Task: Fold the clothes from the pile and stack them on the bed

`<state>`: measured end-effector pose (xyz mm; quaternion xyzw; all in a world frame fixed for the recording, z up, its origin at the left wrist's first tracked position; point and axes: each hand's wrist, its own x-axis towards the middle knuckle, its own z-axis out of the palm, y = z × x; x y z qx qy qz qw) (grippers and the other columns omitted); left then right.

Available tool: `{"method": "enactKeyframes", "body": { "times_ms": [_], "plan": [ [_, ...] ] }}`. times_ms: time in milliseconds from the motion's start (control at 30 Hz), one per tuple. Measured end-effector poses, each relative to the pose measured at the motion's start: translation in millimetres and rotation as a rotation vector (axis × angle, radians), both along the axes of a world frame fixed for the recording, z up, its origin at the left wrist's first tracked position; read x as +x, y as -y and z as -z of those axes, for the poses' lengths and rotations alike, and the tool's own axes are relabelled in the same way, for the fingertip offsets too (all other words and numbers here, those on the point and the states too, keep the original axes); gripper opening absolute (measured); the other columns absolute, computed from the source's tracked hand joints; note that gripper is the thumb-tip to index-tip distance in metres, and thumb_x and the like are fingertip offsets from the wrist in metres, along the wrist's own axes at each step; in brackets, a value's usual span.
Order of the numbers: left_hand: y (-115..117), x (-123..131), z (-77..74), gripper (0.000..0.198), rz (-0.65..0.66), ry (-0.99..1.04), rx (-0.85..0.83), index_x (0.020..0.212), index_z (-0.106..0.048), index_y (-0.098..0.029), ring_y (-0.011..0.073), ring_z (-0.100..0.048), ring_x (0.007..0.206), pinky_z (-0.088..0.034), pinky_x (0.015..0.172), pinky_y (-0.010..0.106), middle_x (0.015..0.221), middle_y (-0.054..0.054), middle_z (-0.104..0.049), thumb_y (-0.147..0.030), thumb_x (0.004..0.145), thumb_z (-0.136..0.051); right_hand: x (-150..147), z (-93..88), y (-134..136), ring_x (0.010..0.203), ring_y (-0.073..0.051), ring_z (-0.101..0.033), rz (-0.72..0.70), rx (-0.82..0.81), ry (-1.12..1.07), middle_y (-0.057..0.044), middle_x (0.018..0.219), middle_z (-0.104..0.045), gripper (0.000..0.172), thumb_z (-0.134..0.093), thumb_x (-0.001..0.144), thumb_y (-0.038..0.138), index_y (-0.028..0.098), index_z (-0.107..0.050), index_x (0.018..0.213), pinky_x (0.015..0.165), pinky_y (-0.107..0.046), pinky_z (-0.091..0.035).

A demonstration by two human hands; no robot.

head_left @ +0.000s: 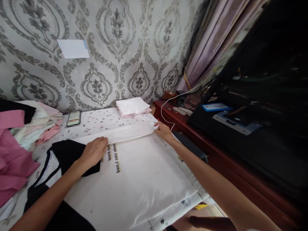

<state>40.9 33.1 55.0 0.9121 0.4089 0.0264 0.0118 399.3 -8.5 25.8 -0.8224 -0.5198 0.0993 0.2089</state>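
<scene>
A white T-shirt (144, 179) with black sleeves and printed lettering lies spread out, its collar to the left. Its far side is folded over in a long strip. My left hand (96, 150) has its fingers curled down on the fold near the black sleeve (69, 152). At the hem end of the same strip, my right hand (163, 131) pinches the cloth between thumb and fingers. The forearms cross over the near part of the shirt.
Behind the shirt sits a folded white and pink stack (133, 106). A phone-like object (73, 118) lies left of it, beside heaped pink and white clothes (14, 157). To the right are a red-brown cabinet (175, 117), a white cable (166, 104) and a large black screen (260, 96).
</scene>
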Motion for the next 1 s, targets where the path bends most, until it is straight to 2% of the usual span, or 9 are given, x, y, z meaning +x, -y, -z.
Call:
{"method": "enactKeyframes", "body": {
  "times_ms": [167,267,400,467,533,633,767,833,1000],
  "plan": [
    [-12,-10,-6.9,0.025,0.061,0.153,-0.213,0.087,-0.06,-0.021,0.0192,-0.061,0.076,-0.045,0.067,0.03,0.081,0.002,-0.066,-0.032,0.094,-0.038,-8,-2.4,4,0.084,-0.022,-0.064,-0.004,-0.023,0.077,-0.005,0.084,-0.071,0.021,-0.059,0.081,0.02,0.02,-0.067,0.1,0.067,-0.028,-0.042],
    [-33,-17,4.3,0.034,0.002,0.276,-0.211,0.102,-0.062,-0.022,0.0191,-0.063,0.073,-0.049,0.072,0.032,0.084,0.002,-0.069,-0.04,0.096,-0.034,-50,-2.0,-4,0.096,-0.022,-0.065,-0.192,0.106,0.108,-0.009,0.104,-0.073,0.024,-0.053,0.09,0.022,0.019,-0.067,0.11,0.083,-0.033,-0.048],
    [-58,-30,37.0,0.046,-0.051,0.328,-0.04,0.116,-0.062,-0.017,0.0259,-0.064,0.11,-0.049,0.1,0.041,0.118,0.011,-0.07,-0.042,0.096,-0.029,-149,11.2,-36,0.134,-0.022,-0.051,-0.718,0.204,-0.009,-0.013,0.143,-0.057,0.039,-0.041,0.099,0.024,0.016,-0.058,0.134,0.109,-0.038,-0.042],
    [-63,-38,52.5,0.053,0.005,0.286,-0.004,0.128,-0.059,-0.015,0.0264,-0.057,0.127,-0.043,0.11,0.044,0.135,0.014,-0.063,-0.043,0.097,-0.027,-189,21.8,-56,0.144,-0.021,-0.039,-0.848,0.161,-0.015,-0.015,0.154,-0.045,0.048,-0.038,0.102,0.031,0.011,-0.047,0.145,0.115,-0.036,-0.036],
    [-63,-45,62.6,0.056,0.056,0.214,-0.001,0.141,-0.051,-0.016,0.0251,-0.048,0.138,-0.037,0.116,0.046,0.147,0.013,-0.053,-0.044,0.099,-0.025,-202,31.3,-73,0.148,-0.022,-0.031,-0.852,0.092,0.016,-0.017,0.158,-0.038,0.054,-0.039,0.102,0.037,0.008,-0.042,0.148,0.12,-0.037,-0.028],
    [-60,-52,66.6,0.058,0.066,0.112,-0.023,0.151,-0.041,-0.02,0.0232,-0.034,0.148,-0.03,0.119,0.049,0.157,0.01,-0.041,-0.044,0.102,-0.022,-166,38.0,-85,0.151,-0.026,-0.023,-0.699,-0.014,0.055,-0.017,0.161,-0.031,0.061,-0.042,0.101,0.046,0.01,-0.041,0.149,0.123,-0.045,-0.019],
    [-58,-53,61.5,0.061,0.037,0.038,-0.079,0.155,-0.034,-0.018,0.0223,-0.025,0.151,-0.022,0.122,0.05,0.162,0.01,-0.032,-0.045,0.102,-0.02,-68,32.5,-80,0.151,-0.024,-0.024,-0.405,-0.108,0.14,-0.012,0.162,-0.032,0.055,-0.041,0.101,0.044,0.018,-0.04,0.15,0.123,-0.043,-0.019],
    [-58,-51,58.6,0.061,0.029,0.026,-0.102,0.156,-0.032,-0.018,0.0218,-0.022,0.152,-0.02,0.123,0.05,0.163,0.009,-0.029,-0.046,0.103,-0.021,-31,28.9,-74,0.152,-0.026,-0.02,-0.323,-0.141,0.153,-0.016,0.163,-0.028,0.054,-0.034,0.103,0.039,0.014,-0.037,0.152,0.122,-0.047,-0.018],
    [-56,-49,51.2,0.061,0.028,0.002,-0.14,0.157,-0.03,-0.024,0.0231,-0.016,0.154,-0.014,0.123,0.052,0.166,0.008,-0.021,-0.052,0.103,-0.021,-4,29.7,-66,0.152,-0.026,-0.022,-0.261,-0.151,0.229,-0.016,0.163,-0.027,0.052,-0.03,0.104,0.035,0.015,-0.035,0.152,0.121,-0.052,-0.018]
  ]
}}
